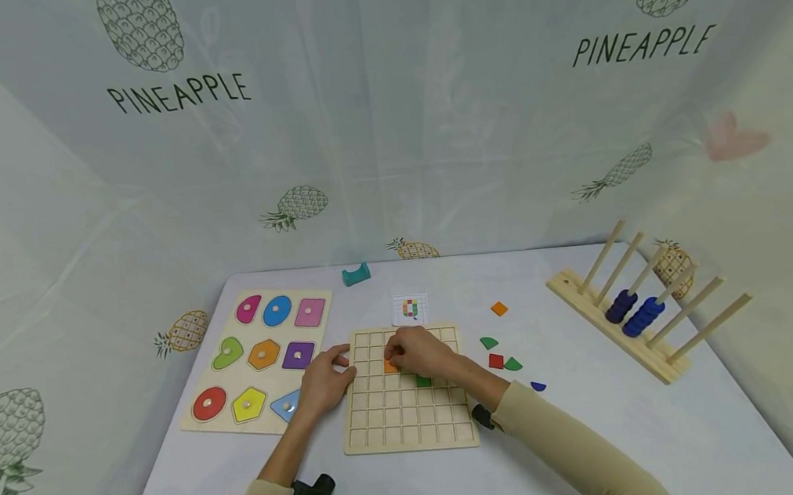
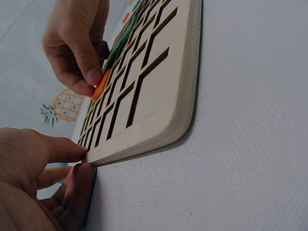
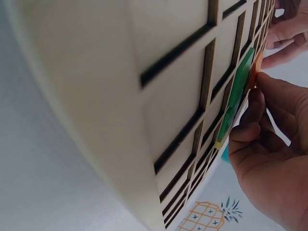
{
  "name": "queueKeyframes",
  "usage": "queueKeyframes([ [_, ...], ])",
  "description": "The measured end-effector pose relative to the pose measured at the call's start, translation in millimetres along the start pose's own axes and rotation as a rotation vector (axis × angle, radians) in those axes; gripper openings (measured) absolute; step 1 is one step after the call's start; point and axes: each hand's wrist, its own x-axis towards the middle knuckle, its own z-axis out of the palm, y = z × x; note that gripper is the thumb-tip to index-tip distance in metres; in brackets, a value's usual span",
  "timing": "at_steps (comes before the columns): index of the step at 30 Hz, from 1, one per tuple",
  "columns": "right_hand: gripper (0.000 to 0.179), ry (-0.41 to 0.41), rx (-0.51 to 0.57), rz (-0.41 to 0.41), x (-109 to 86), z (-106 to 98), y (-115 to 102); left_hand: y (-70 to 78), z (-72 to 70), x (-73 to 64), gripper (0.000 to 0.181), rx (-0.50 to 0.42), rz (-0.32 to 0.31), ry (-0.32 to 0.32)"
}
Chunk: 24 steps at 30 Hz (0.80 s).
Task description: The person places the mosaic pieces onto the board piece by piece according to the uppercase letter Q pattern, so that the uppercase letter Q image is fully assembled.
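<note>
A wooden grid board point(image 1: 411, 415) lies flat in front of me. Against its left edge rest the fingertips of my left hand point(image 1: 323, 381), loosely spread. My right hand point(image 1: 423, 351) is over the upper part of the board and pinches an orange square tile point(image 1: 390, 367) at a grid cell. Beside it on the grid shows a green tile point(image 1: 423, 381); other tiles under the right hand are mostly hidden. From the right wrist view, green pieces point(image 3: 240, 79) sit in the grid close to the pinching fingers. A small pattern card point(image 1: 400, 302) stands just behind the board.
Right of the board lie loose tiles: an orange square point(image 1: 499, 309), a red square point(image 1: 495, 361), green quarter-rounds point(image 1: 489, 342) and a blue piece point(image 1: 538, 386). A shape puzzle point(image 1: 258, 362) is at left, a pegged bead rack point(image 1: 619, 326) at right, a teal block point(image 1: 356, 275) behind.
</note>
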Motion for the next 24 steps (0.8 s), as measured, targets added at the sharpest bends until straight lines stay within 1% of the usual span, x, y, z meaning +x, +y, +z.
queueKeyframes([
  [13,0.008,-0.005,-0.056,-0.019,-1.4,1.2,-0.3,-0.1,0.0,0.1,0.048,0.002,-0.001,0.004],
  [24,0.007,-0.004,-0.068,-0.028,-1.3,1.0,0.0,-0.1,-0.2,-0.2,0.047,-0.001,0.003,0.007],
])
